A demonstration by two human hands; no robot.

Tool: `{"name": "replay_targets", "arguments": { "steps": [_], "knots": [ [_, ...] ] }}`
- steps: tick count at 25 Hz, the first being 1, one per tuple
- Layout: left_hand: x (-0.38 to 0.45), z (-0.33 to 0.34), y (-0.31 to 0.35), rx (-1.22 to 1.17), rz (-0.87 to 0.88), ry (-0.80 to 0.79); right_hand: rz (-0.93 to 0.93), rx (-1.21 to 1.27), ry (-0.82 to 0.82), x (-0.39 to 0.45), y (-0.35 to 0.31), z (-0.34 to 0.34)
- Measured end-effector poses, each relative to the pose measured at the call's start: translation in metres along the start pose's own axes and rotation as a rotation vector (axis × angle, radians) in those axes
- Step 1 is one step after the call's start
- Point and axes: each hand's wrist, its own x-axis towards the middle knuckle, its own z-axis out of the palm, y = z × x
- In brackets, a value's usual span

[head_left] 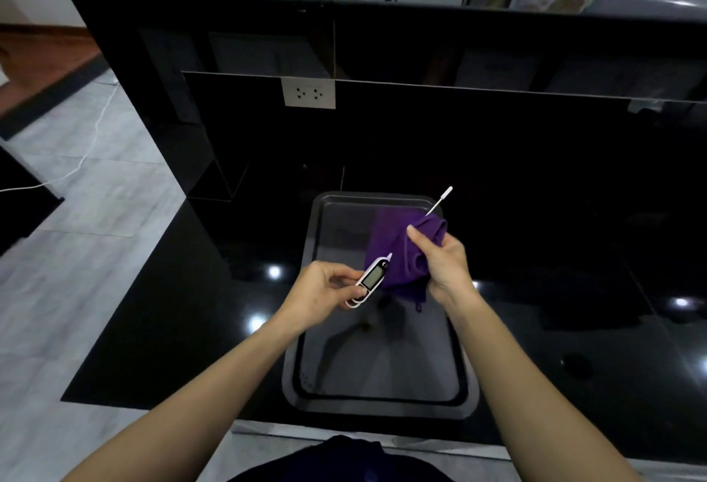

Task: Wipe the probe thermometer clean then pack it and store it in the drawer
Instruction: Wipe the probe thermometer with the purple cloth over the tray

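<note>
My left hand [325,292] grips the white handle of the probe thermometer [370,279], its grey display facing up. The thin metal probe runs up and to the right, and its white tip [443,196] sticks out beyond a purple cloth [401,256]. My right hand [443,259] is closed on that cloth, which is wrapped around the middle of the probe and hides it. Both hands are held above a dark baking tray [306,386] lying on the black counter. No drawer is in view.
The glossy black counter [574,328] stretches to the right and has a raised black back wall with a wall socket [308,92]. Grey floor tiles and a white cable [76,171] lie to the left. The counter's front edge is close to my body.
</note>
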Motion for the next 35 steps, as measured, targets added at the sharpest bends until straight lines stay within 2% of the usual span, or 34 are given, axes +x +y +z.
{"name": "replay_targets", "arguments": {
  "steps": [4, 8, 12, 15, 19, 21, 24, 29, 32, 35],
  "knots": [
    [-0.002, -0.004, -0.002, -0.049, -0.020, -0.049, -0.030, 0.074, 0.078, 0.010, -0.014, -0.003],
    [-0.003, -0.001, -0.002, -0.100, -0.032, -0.032, -0.016, 0.051, 0.042, 0.002, -0.004, 0.005],
    [-0.005, -0.002, -0.005, -0.116, -0.046, -0.040, -0.013, 0.092, 0.131, 0.016, -0.018, 0.001],
    [-0.005, -0.001, -0.006, -0.135, -0.054, -0.031, 0.009, 0.104, 0.114, 0.012, -0.008, 0.005],
    [-0.007, -0.006, -0.011, -0.164, -0.060, -0.013, 0.071, 0.352, 0.127, 0.009, 0.000, 0.004],
    [-0.009, -0.011, -0.014, -0.157, -0.064, -0.012, 0.028, 0.459, 0.140, 0.018, -0.011, -0.003],
    [-0.010, -0.015, -0.017, -0.104, -0.056, -0.025, -0.058, 0.360, 0.104, 0.031, -0.029, -0.008],
    [-0.009, -0.017, -0.016, -0.059, -0.049, -0.023, -0.095, 0.126, 0.086, 0.036, -0.039, -0.002],
    [-0.009, -0.014, -0.015, -0.066, -0.051, -0.004, -0.046, 0.140, 0.097, 0.033, -0.032, 0.001],
    [-0.008, -0.007, -0.010, -0.084, -0.021, 0.011, 0.029, 0.081, 0.041, 0.023, -0.017, 0.009]
  ]
}}
